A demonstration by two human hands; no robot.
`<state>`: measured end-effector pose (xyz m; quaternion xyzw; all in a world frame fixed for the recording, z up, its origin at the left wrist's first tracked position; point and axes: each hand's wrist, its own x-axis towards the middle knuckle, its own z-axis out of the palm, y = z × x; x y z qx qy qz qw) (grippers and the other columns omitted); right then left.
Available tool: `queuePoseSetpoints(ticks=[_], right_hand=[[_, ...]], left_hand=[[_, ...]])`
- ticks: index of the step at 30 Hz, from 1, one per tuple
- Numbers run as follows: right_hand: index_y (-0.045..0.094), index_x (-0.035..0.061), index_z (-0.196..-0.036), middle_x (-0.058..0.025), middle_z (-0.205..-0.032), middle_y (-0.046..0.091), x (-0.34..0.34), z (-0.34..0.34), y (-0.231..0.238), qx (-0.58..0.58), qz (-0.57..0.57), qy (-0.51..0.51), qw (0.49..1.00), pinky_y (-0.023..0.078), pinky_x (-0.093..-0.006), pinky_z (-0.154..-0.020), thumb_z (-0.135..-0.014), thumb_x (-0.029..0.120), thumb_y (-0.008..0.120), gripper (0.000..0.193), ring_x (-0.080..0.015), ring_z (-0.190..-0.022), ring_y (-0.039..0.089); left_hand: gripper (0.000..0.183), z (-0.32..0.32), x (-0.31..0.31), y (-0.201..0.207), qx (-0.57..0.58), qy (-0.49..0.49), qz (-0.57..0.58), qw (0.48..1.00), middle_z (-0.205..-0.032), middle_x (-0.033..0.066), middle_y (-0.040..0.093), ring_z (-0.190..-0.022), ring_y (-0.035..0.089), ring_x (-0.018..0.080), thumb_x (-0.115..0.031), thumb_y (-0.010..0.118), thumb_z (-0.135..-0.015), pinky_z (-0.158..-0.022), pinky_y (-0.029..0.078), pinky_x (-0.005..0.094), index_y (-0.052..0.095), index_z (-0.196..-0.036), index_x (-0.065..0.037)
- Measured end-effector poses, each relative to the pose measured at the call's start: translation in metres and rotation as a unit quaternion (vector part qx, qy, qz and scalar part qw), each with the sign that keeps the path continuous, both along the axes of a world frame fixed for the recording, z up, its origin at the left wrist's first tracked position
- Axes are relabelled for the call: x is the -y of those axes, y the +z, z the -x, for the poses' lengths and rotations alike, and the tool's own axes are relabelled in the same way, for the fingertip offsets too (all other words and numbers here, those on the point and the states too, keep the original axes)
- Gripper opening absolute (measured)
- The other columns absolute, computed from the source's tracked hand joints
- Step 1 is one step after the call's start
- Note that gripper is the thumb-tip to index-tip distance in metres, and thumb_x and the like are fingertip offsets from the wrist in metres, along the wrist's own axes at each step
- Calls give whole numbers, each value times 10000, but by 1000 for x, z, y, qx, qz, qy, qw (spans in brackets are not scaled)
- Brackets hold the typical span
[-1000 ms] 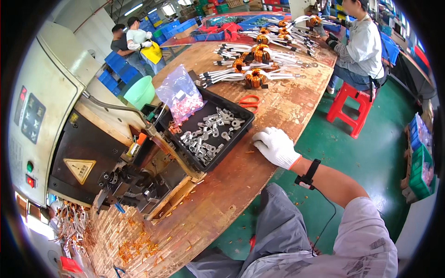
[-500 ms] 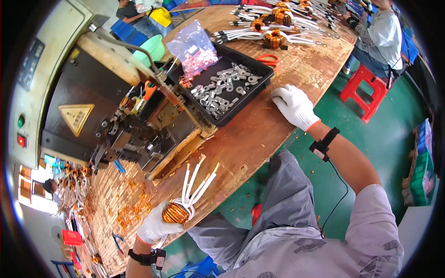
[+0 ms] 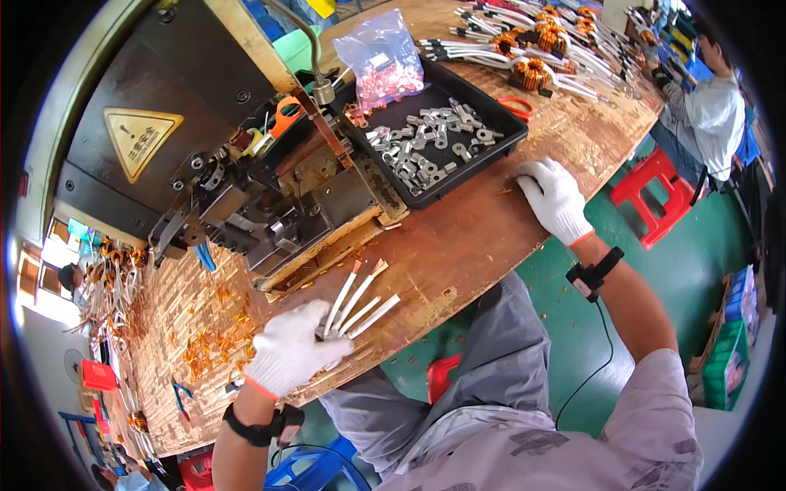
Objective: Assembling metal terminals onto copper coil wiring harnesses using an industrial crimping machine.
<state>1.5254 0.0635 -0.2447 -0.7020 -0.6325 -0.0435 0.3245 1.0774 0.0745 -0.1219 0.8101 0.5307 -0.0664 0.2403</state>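
Observation:
My left hand (image 3: 296,348), in a white knit glove, is closed round a copper-wound ring coil at the near edge of the table. The glove hides the winding now. White sleeved leads (image 3: 368,314) fan out past my fingers toward the upper right, with bare copper at some of their tips. My right hand (image 3: 553,200), also gloved, rests palm down on the wood right of the black tray (image 3: 509,141), its fingers loosely bent and apparently holding nothing.
A press machine (image 3: 274,221) with a yellow warning triangle stands at the left. The tray holds loose metal ring terminals (image 3: 426,146) and a clear plastic bag (image 3: 381,61). Red-handled scissors (image 3: 516,108) lie beside it. Finished-looking coils (image 3: 530,74) lie at the back; a person (image 3: 711,106) sits far right.
My left hand has turned over the coil and covers its winding, which showed before. The leads stay pointing away from it. My right hand keeps its place beside the tray; the whole view has shifted.

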Motion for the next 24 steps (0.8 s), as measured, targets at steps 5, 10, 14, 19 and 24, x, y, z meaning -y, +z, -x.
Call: queuePoseSetpoints(ticks=[5, 10, 14, 19, 24], right_hand=[[737, 113, -1058, -130, -1030, 705, 11, 26, 26, -12, -35, 45, 998, 546, -469, -890, -943, 194, 696, 147, -365, -1011, 674], [696, 122, -1128, -97, -1055, 708, 20, 118, 69, -15, -59, 350, 935, 556, -473, -861, -893, 265, 751, 281, -349, -1001, 683], [639, 140, -1254, -82, -1196, 666, -1, 177, 48, 56, 84, 419, 902, 533, -461, -932, -912, 304, 721, 388, -307, -1126, 649], [687, 155, -1160, -119, -1000, 713, -25, 190, 50, 132, 303, 466, 820, 555, -480, -826, -958, 290, 658, 245, -341, -977, 705], [675, 132, -1078, -150, -892, 720, -8, 179, 72, 55, 228, 516, 824, 562, -514, -722, -1020, 271, 550, 195, -384, -847, 716]], left_hand=[[336, 9, 7, -13, 19, -37, -62, 997, -794, 120, 670, -746, 690, 322, -352, 825, -766, -702, 557, 408, 647, -833, -74], [342, 8, 11, -14, -18, -63, -51, 997, -793, 134, 671, -750, 694, 331, -370, 828, -753, -696, 556, 426, 652, -811, -82], [366, -5, 5, -10, -65, -95, -21, 993, -798, 147, 678, -772, 699, 348, -398, 831, -744, -713, 560, 447, 661, -835, -87], [365, 8, 24, -19, 6, -112, -153, 982, -780, 163, 655, -765, 667, 387, -367, 854, -732, -713, 543, 499, 649, -824, -80], [380, 6, 16, -16, -2, -103, -149, 983, -766, 163, 631, -760, 659, 388, -375, 853, -735, -700, 539, 501, 628, -804, -76]])
